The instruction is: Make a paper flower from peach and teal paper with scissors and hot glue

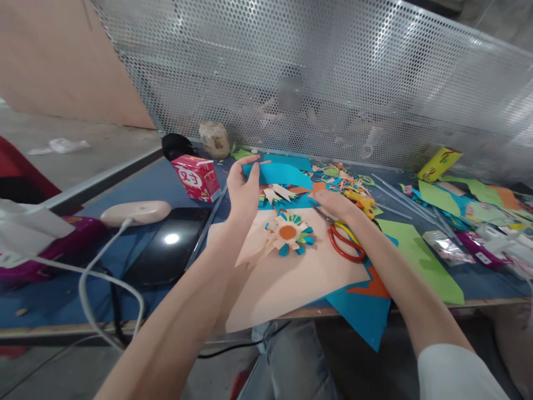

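My left hand (245,186) pinches one end of a curved blue paper strip (285,173) between thumb and fingers, above the table. At the strip's other end my right hand (333,204) is closed, its fingertips at the paper's edge. Scissors (346,244) with red and yellow handles lie just below my right hand, blades partly under it. A layered paper flower (288,233) with an orange centre rests on a large peach sheet (287,283) between my forearms. Fringed paper pieces (277,194) lie behind it.
Paper scraps (337,172) are piled behind my right hand. Green sheets (420,261) and thin clear sticks (403,197) lie to the right. A phone (169,244), a white cabled device (135,213) and a red carton (196,178) are at left. A perforated metal panel (325,72) stands behind.
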The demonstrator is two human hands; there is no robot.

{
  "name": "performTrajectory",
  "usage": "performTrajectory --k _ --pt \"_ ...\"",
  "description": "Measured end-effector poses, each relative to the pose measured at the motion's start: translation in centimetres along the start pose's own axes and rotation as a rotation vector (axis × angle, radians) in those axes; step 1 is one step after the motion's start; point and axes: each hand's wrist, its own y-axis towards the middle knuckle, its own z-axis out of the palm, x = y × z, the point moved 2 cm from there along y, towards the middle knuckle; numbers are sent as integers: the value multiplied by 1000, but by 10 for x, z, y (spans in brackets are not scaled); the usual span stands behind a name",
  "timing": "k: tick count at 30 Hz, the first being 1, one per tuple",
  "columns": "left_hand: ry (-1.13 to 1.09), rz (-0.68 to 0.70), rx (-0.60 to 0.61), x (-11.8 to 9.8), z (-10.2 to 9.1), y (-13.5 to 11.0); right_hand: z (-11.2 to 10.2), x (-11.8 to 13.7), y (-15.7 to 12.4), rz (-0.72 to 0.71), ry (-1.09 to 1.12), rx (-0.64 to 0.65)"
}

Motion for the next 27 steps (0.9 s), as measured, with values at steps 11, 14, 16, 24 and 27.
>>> performTrajectory --k 11,14,16,24,27 --pt "38 33 -32 1 -3 3 -3 13 0 -60 -354 62" --pt "37 48 -17 4 -4 5 0 11 1 -119 -406 21" --pt "29 58 -6 7 -4 6 2 10 1 -140 -435 -6" --pt "20 81 -4 9 -4 8 -2 11 4 -65 -467 12" --pt "28 81 -10 8 -4 8 -5 8 2 5 -438 -14"
